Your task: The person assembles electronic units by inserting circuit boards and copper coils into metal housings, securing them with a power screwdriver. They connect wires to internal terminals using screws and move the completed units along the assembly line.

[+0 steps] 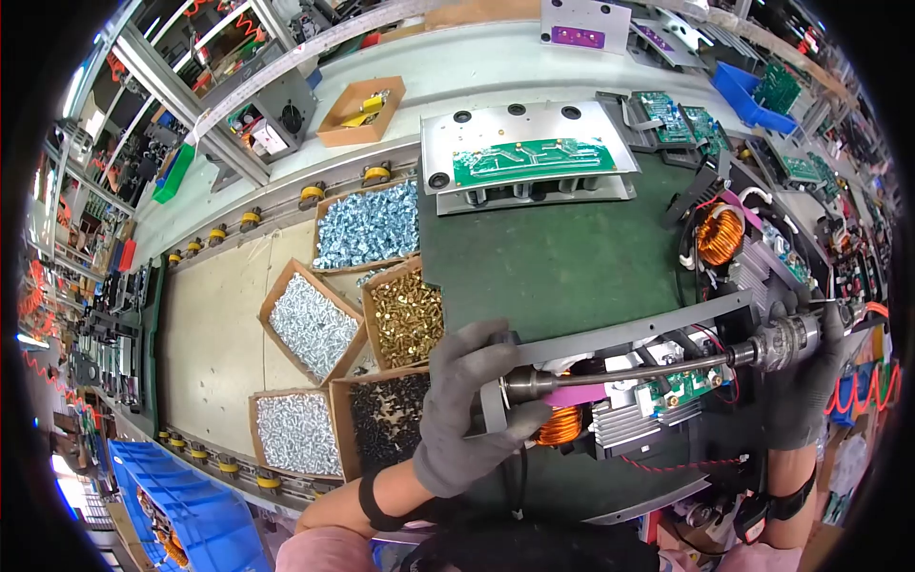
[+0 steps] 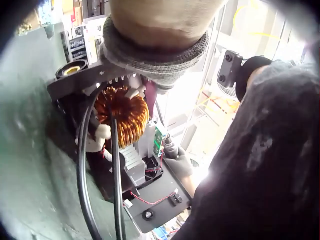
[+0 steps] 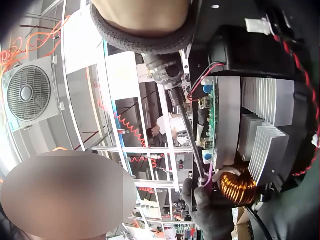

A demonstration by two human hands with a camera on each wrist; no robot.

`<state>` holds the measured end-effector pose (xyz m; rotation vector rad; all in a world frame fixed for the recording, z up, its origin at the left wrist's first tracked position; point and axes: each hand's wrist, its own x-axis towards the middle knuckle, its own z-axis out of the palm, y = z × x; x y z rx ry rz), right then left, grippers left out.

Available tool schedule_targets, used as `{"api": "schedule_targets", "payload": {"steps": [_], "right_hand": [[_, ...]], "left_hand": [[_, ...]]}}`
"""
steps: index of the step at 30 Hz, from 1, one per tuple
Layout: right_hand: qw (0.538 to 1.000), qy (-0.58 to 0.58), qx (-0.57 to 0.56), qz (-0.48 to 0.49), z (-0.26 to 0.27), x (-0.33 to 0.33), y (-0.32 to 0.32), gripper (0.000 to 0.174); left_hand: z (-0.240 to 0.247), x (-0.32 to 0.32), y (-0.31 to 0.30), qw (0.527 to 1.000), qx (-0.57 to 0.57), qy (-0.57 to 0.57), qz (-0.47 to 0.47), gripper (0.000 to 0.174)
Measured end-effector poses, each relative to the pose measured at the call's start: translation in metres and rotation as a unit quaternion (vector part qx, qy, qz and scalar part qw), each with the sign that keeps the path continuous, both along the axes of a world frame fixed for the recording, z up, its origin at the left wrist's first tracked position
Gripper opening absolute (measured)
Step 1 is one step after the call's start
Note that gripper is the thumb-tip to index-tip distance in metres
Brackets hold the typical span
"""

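Note:
The left hand (image 1: 472, 410), in a grey glove, curls its fingers and thumb round the left end of a dark metal frame (image 1: 634, 329), beside the tip of a long-shafted driver (image 1: 658, 370). In the right wrist view this hand (image 3: 212, 212) is at the shaft's far end. The gloved right hand (image 1: 803, 386) grips the driver's body (image 1: 786, 343); the left wrist view shows it (image 2: 181, 167) beyond the frame. Inside the unit are a copper coil (image 1: 560, 426), a finned heat sink (image 1: 634, 429) and a green board (image 1: 681, 389). The exact contact at the tip is hidden.
Boxes of blue-tinted (image 1: 367, 227), silver (image 1: 313, 324), brass (image 1: 408, 319) and black screws (image 1: 381, 424) stand left of the unit. Behind it lies a plate with a green board (image 1: 534, 162). Another coil assembly (image 1: 720, 235) is at the right, a blue bin (image 1: 186, 505) lower left.

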<state>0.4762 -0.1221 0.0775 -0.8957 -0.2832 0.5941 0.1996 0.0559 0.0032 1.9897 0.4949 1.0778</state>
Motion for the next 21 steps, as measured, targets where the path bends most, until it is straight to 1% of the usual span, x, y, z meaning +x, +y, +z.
{"api": "schedule_targets", "payload": {"steps": [1, 2, 4, 5, 7, 8, 10, 11, 12, 13, 14, 15, 16, 17, 18, 19, 20, 21], "right_hand": [[0.999, -0.01, -0.002, 0.034, 0.005, -0.001, 0.001, 0.03], [0.999, -0.011, 0.0, 0.037, 0.007, -0.003, 0.002, 0.03], [0.999, -0.009, 0.017, -0.027, 0.01, -0.007, 0.006, 0.027], [0.999, -0.007, 0.022, -0.024, 0.005, 0.0, 0.001, 0.027], [0.995, -0.024, 0.065, 0.076, -0.008, 0.017, -0.01, 0.026], [0.994, -0.024, 0.071, 0.076, -0.008, 0.016, -0.012, 0.026], [0.989, -0.015, 0.087, 0.122, -0.001, 0.01, -0.011, 0.024], [0.984, 0.0, 0.135, 0.118, -0.007, 0.017, -0.015, 0.029], [0.983, -0.001, 0.14, 0.118, 0.0, 0.014, -0.015, 0.029], [0.984, -0.005, 0.156, 0.091, 0.012, 0.007, -0.014, 0.033], [0.983, -0.01, 0.171, 0.065, 0.02, 0.003, -0.016, 0.037], [0.973, -0.042, 0.213, 0.083, 0.023, 0.004, -0.021, 0.044], [0.968, -0.074, 0.23, 0.072, 0.033, 0.0, -0.024, 0.043], [0.945, -0.169, 0.237, 0.153, 0.047, 0.007, -0.033, 0.044], [0.907, -0.262, 0.238, 0.23, 0.06, 0.021, -0.045, 0.045], [0.913, -0.291, 0.203, 0.2, 0.057, 0.049, -0.077, 0.047], [0.949, -0.249, 0.17, 0.096, 0.073, 0.047, -0.099, 0.047], [0.934, -0.274, 0.22, 0.066, 0.094, 0.037, -0.086, 0.039]], "left_hand": [[0.001, -0.002, 0.0, 1.0, -0.006, 0.009, -0.008, 0.061], [0.003, -0.004, 0.0, 1.0, -0.004, 0.008, -0.005, 0.061], [0.011, -0.01, 0.002, 0.997, -0.002, 0.071, -0.036, 0.06], [0.016, -0.011, 0.003, 0.995, 0.018, 0.092, -0.046, 0.063], [0.015, -0.011, 0.004, 0.995, 0.027, 0.09, -0.046, 0.064], [0.014, -0.011, 0.004, 0.995, 0.033, 0.085, -0.051, 0.064], [0.015, -0.01, 0.003, 0.996, 0.051, 0.066, -0.037, 0.067], [0.019, -0.011, 0.004, 0.994, 0.061, 0.086, -0.041, 0.068], [0.023, -0.013, 0.005, 0.991, 0.071, 0.105, -0.043, 0.069], [0.027, -0.016, 0.005, 0.988, 0.062, 0.131, -0.049, 0.069], [0.037, -0.019, 0.005, 0.988, 0.067, 0.13, -0.048, 0.069], [0.051, -0.022, 0.005, 0.973, 0.101, 0.201, -0.055, 0.07], [0.061, -0.026, 0.006, 0.951, 0.136, 0.27, -0.062, 0.07], [0.065, -0.029, 0.009, 0.944, 0.137, 0.292, -0.069, 0.069], [0.073, -0.032, 0.012, 0.944, 0.141, 0.29, -0.069, 0.069], [0.087, -0.035, 0.012, 0.924, 0.115, 0.355, -0.084, 0.07], [0.103, -0.036, 0.013, 0.899, 0.089, 0.417, -0.099, 0.07], [0.12, -0.034, 0.016, 0.87, 0.08, 0.473, -0.115, 0.068]]}}
